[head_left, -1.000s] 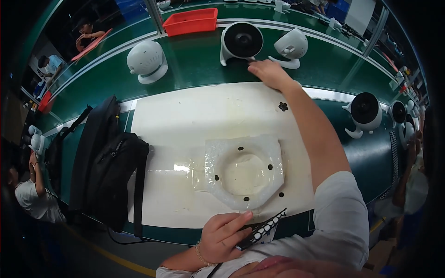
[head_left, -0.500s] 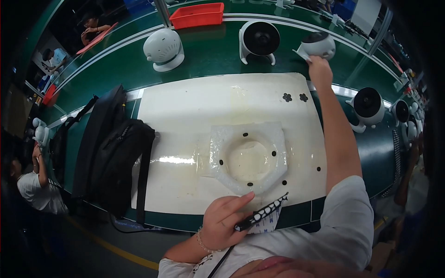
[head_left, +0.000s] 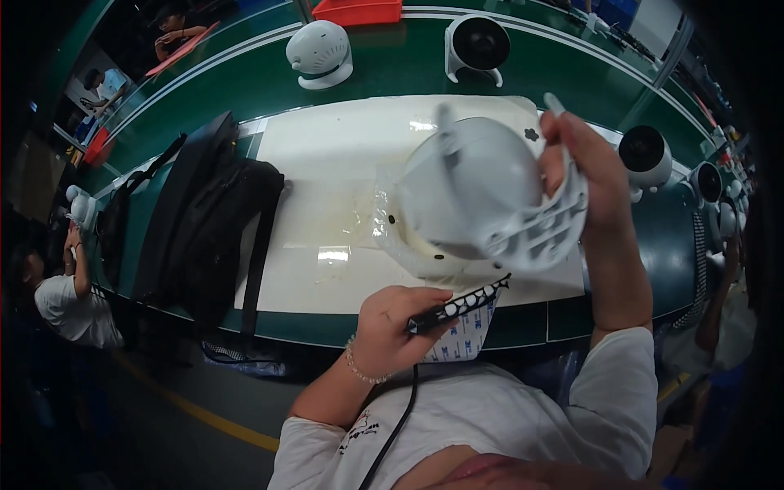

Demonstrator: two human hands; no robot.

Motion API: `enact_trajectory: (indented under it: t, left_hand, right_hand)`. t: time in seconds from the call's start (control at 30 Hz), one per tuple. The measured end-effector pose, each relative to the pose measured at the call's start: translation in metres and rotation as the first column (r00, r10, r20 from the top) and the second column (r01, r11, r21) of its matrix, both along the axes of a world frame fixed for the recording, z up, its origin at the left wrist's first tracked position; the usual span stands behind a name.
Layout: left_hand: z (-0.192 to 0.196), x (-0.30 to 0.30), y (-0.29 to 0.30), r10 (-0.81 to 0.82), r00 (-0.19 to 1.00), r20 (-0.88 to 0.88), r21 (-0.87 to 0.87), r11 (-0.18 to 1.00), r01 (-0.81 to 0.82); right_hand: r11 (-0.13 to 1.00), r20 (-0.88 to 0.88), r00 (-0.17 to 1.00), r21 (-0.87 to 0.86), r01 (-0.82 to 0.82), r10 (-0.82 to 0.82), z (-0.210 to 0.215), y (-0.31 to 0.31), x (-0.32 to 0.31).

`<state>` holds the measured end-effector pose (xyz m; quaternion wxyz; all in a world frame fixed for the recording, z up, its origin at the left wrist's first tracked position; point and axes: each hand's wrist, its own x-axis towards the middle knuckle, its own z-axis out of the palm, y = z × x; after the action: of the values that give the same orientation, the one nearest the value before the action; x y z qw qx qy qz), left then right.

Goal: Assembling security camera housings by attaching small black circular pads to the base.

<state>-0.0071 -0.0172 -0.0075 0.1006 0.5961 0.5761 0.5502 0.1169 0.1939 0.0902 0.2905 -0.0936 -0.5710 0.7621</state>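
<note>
Two hands are at work, both mine. My right hand [head_left: 584, 167] is wrapped around the rim of a white rounded fan housing [head_left: 482, 192], fingers closed on its ribbed edge, holding it lifted and tilted above the white mat [head_left: 327, 188]. The housing hangs over a clear plastic mould tray [head_left: 392, 237] that lies on the mat, and hides most of it. My left hand [head_left: 396, 331] sits at six o'clock from the housing, at the near edge of the bench, fingers curled tight around a dark tool handle [head_left: 429, 318] with a black cable [head_left: 392, 433] trailing down across my shirt. Under that hand lies a strip of small white round pads [head_left: 474, 298] on a dark backing.

At nine o'clock from the housing a black backpack [head_left: 204, 220] lies on the green conveyor belt [head_left: 392, 73]. On the belt at twelve o'clock stand a white domed fan body [head_left: 320, 53] and a fan with a dark round face [head_left: 478, 45]; at three o'clock stands another dark-faced fan [head_left: 645, 155]. A red tray [head_left: 359, 10] sits at the far edge.
</note>
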Motion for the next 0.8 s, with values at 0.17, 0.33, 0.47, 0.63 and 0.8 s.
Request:
enact_trajectory:
  t: [0.17,0.33,0.47,0.63,0.8]
  left_hand:
    - [-0.003,0.004,0.002,-0.004,1.0,0.01,0.044,0.999,0.003]
    - [-0.002,0.005,-0.001,-0.056,0.978,0.199,0.002,0.998,0.056]
    - [-0.001,0.005,-0.006,-0.059,0.934,0.352,0.014,0.998,0.058]
    - [-0.005,0.008,-0.003,-0.083,0.883,0.462,0.024,0.996,0.081]
    - [0.01,0.017,0.004,-0.138,0.733,0.666,0.06,0.989,0.132]
  right_hand:
    - [0.995,0.21,0.978,0.095,-0.013,-0.007,-0.018,-0.014,-0.02]
    - [0.995,0.311,0.95,0.103,-0.02,-0.013,-0.026,-0.014,-0.017]
    - [0.842,-0.084,0.958,0.461,0.281,-0.274,-0.069,-0.021,0.015]
    - [0.52,-0.086,0.996,0.852,0.067,0.012,-0.07,-0.048,0.029]
    - [0.483,0.023,0.998,0.874,-0.05,0.061,-0.066,-0.057,0.031]
